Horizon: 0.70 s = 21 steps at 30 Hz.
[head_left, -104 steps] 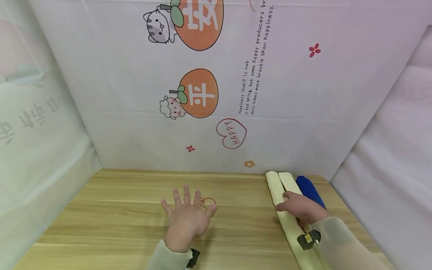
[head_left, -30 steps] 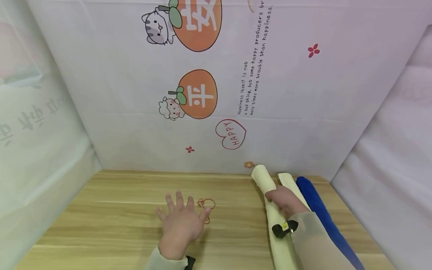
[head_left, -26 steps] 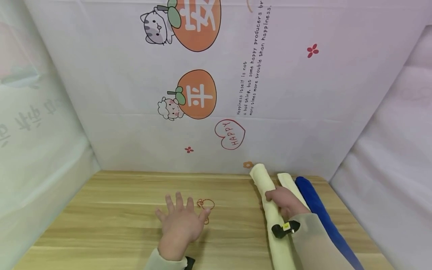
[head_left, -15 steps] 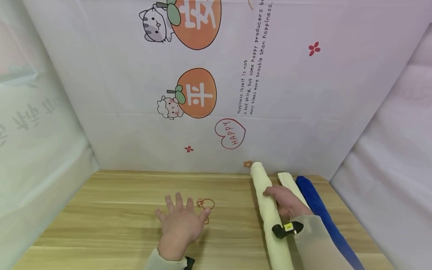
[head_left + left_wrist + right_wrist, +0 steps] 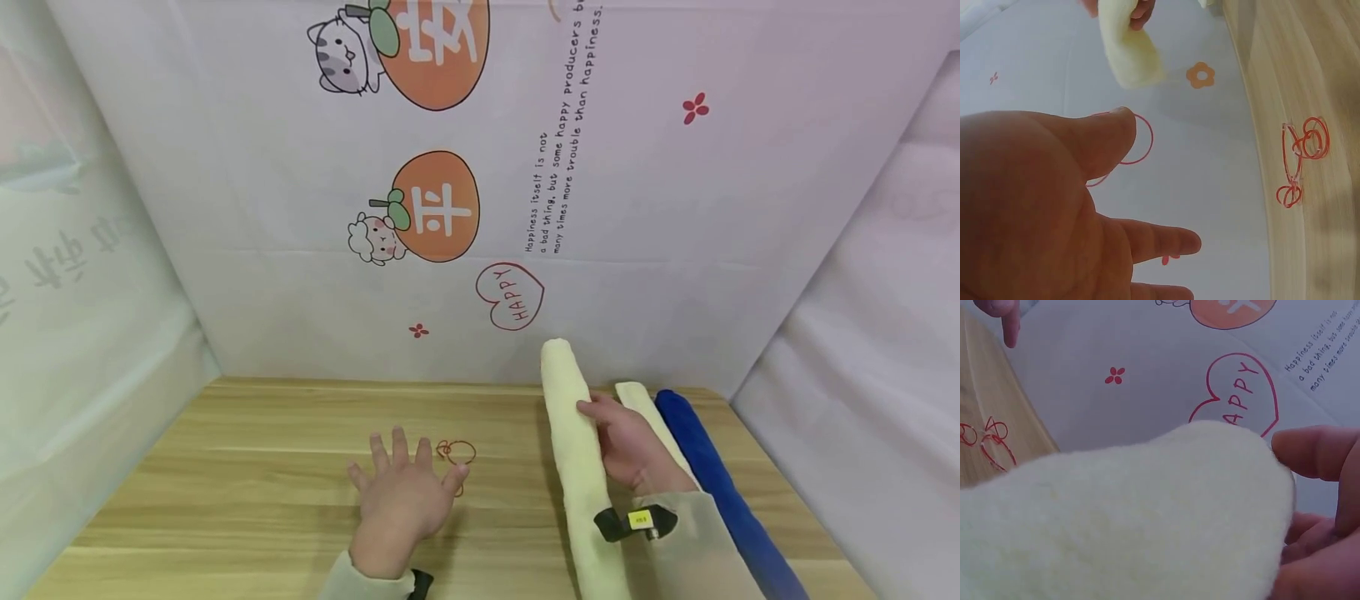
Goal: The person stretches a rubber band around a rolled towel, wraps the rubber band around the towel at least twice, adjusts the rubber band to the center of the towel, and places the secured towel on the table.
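Note:
My right hand (image 5: 632, 442) grips a long cream rolled towel (image 5: 573, 446) on its right side, thumb across the near face. The towel's far end is raised in front of the back wall; its near end runs out of the head view. In the right wrist view the pale plush towel (image 5: 1135, 519) fills the foreground, with fingers (image 5: 1316, 450) at its edge. Palm down with spread fingers, my left hand (image 5: 405, 500) is over the wooden table, holding nothing. Close to its thumb are thin red loops (image 5: 459, 452); whether they are cord or a marking I cannot tell.
A second cream roll (image 5: 637, 400), partly hidden by my right hand and arm, lies beside a blue roll (image 5: 705, 458) at the table's right. White printed cloth (image 5: 637, 208) stands behind the wooden table (image 5: 262, 467), with white cloth at both sides.
My right hand has taken hold of the left cream roll, lifted it and moved it leftward, away from the other rolls. My left hand has shifted slightly left and stays spread.

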Motion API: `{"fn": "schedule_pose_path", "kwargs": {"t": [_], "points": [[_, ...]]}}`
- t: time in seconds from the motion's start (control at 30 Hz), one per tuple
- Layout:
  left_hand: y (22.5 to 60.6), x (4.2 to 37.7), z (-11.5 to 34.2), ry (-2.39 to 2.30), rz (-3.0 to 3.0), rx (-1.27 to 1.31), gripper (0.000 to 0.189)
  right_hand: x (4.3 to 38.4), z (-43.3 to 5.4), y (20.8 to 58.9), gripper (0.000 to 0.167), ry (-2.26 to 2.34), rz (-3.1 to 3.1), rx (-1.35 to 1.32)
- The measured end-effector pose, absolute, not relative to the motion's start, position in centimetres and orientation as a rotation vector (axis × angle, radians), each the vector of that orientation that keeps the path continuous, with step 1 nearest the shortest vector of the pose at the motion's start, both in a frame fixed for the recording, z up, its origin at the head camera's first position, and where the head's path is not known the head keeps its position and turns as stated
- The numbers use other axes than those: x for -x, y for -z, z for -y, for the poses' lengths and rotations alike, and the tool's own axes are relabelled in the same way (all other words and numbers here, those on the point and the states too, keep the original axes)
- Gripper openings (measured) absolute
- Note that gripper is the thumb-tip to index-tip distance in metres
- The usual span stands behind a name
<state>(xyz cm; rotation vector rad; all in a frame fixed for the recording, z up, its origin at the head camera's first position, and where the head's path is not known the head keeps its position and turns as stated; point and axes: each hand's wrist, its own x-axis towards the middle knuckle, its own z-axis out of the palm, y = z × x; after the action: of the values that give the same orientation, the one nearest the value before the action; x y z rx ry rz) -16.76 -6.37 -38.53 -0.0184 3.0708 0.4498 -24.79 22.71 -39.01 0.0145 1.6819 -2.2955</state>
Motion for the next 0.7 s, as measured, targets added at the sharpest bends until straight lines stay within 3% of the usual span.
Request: {"fn": "schedule_pose_path", "kwargs": {"t": [0.27, 0.7], "points": [[38.2, 16.6, 6.7, -0.479, -3.054, 0.01, 0.08, 23.6, -22.1, 38.0, 0.058, 2.314, -1.793, 0.014], [38.1, 16.4, 6.5, -0.53, -3.021, -0.043, 0.074, 21.6, -21.0, 36.2, 0.04, 2.403, -1.878, -0.003]]}}
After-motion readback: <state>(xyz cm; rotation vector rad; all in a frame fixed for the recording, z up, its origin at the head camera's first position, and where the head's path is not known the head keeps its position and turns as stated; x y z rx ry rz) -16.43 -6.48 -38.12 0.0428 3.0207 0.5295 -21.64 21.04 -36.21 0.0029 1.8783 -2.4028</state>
